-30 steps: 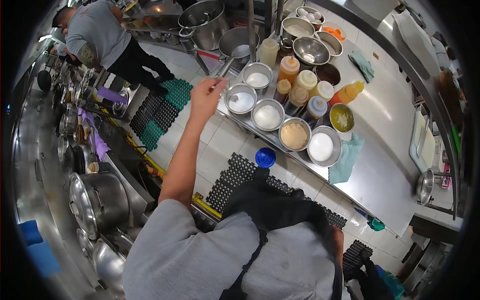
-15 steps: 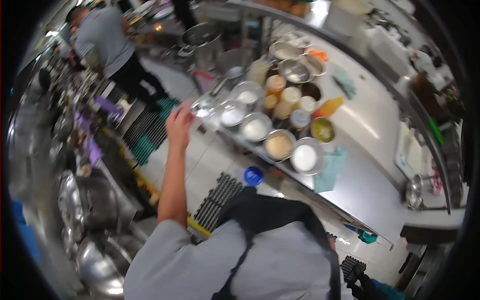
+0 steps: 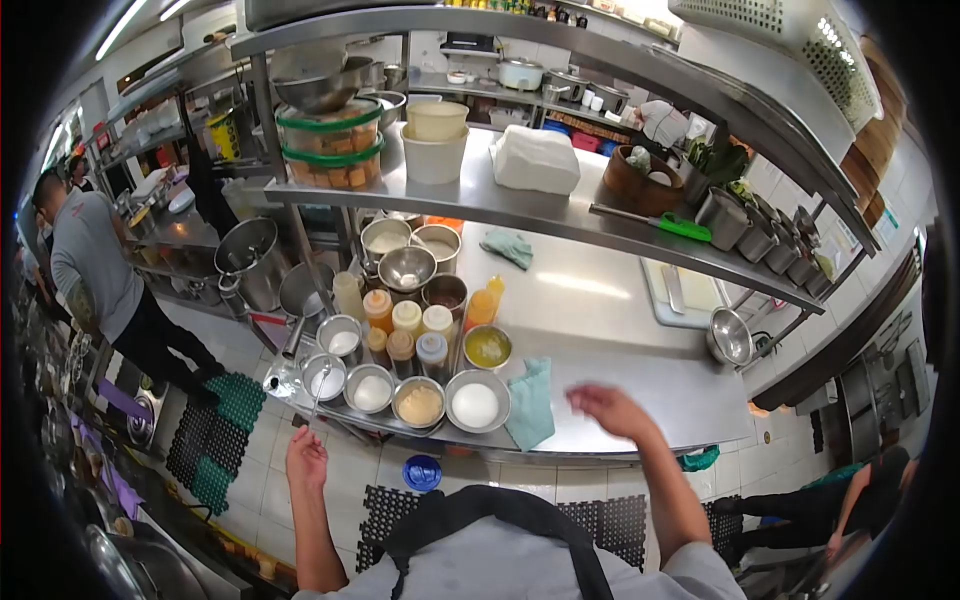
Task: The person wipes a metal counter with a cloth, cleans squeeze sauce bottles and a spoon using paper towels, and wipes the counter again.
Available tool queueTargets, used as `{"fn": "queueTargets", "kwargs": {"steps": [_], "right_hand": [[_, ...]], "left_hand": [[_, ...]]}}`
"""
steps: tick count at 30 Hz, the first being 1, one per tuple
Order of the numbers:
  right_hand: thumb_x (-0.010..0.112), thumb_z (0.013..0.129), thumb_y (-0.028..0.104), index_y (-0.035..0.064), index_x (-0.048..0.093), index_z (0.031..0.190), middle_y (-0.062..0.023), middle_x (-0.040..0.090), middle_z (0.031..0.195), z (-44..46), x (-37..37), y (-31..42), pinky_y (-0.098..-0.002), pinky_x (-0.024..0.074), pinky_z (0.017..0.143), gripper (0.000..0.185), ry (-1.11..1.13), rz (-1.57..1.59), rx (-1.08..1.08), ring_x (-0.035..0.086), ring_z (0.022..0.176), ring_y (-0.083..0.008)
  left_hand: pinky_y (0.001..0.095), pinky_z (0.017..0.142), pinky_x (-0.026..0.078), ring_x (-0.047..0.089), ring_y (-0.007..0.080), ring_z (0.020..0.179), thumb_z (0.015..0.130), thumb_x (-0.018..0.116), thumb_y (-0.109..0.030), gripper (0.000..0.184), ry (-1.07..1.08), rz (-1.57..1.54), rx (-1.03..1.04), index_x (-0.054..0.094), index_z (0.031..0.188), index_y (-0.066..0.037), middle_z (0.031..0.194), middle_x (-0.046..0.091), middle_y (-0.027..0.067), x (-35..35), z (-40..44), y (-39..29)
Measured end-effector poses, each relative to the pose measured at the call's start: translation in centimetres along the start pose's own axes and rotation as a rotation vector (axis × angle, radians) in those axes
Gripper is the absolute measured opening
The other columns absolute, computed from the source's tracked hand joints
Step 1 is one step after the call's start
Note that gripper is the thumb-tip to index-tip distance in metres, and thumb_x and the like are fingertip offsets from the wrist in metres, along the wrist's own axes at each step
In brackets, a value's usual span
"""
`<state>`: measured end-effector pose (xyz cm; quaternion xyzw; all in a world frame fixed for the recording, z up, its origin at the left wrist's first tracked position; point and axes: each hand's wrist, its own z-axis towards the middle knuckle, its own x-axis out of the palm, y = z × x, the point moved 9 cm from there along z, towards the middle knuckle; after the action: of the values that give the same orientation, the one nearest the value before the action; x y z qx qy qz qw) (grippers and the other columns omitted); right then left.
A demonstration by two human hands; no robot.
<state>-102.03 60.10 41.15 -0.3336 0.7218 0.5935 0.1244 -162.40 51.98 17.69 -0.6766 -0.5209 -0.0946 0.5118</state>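
Note:
My left hand (image 3: 306, 462) is just off the front left edge of the steel counter, fingers curled together at the end of a thin metal spoon handle (image 3: 315, 405). The spoon leans into a small steel bowl of white powder (image 3: 331, 383); its tip is hard to make out. Over the counter's front, my right hand (image 3: 606, 408) is slightly blurred, fingers apart and holding nothing. A folded green cloth (image 3: 531, 402) lies left of it. Between the hands stand a bowl of white grains (image 3: 475, 404), a bowl of tan powder (image 3: 418, 402) and another white-filled bowl (image 3: 369, 388).
Squeeze bottles (image 3: 407, 318) and a bowl of yellow-green liquid (image 3: 487, 346) stand behind the bowls. An overhead shelf (image 3: 540, 215) crosses the counter. A cutting board with a knife (image 3: 685, 292) lies right. One person (image 3: 95, 260) stands left, another (image 3: 870, 490) at right.
My view has swung level and to the right. My right hand has come into view over the counter. My left hand now sits below the bowl with the spoon.

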Motion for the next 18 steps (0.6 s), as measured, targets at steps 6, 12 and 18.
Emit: {"fn": "queueTargets", "kwargs": {"steps": [6,12,18], "right_hand": [[0.072,0.094,0.023,0.0032,0.074,0.114,-0.0165,0.074,0.104,5.2,-13.9,23.3,-0.0386,0.0574,0.079,0.028,-0.614,-0.277,-0.629,0.072,0.092,-0.0288],[0.065,0.095,0.026,0.0059,0.077,0.106,-0.0186,0.075,0.102,15.2,-19.7,30.7,-0.0456,0.0566,0.083,0.026,-0.759,-0.621,-0.589,0.072,0.093,-0.0371],[0.069,0.092,0.027,0.0118,0.079,0.105,-0.0154,0.076,0.107,24.0,-20.0,30.5,-0.0430,0.0558,0.091,0.022,-0.650,-0.829,-0.444,0.072,0.102,-0.0335]], "left_hand": [[0.0325,0.077,0.056,0.070,0.0167,0.083,0.096,0.062,0.003,0.041,0.410,-0.116,-0.332,0.061,0.134,-0.012,0.095,0.073,0.0059,7.4,-5.5,5.4],[0.0423,0.083,0.057,0.071,0.0244,0.093,0.098,0.060,0.002,0.031,0.641,-0.150,-0.539,0.066,0.126,-0.010,0.102,0.074,0.0099,11.1,-11.6,11.1],[0.0423,0.080,0.056,0.069,0.0251,0.088,0.097,0.061,-0.004,0.024,0.665,-0.122,-0.563,0.058,0.120,-0.010,0.107,0.073,0.0121,10.6,-14.7,12.2]]}}
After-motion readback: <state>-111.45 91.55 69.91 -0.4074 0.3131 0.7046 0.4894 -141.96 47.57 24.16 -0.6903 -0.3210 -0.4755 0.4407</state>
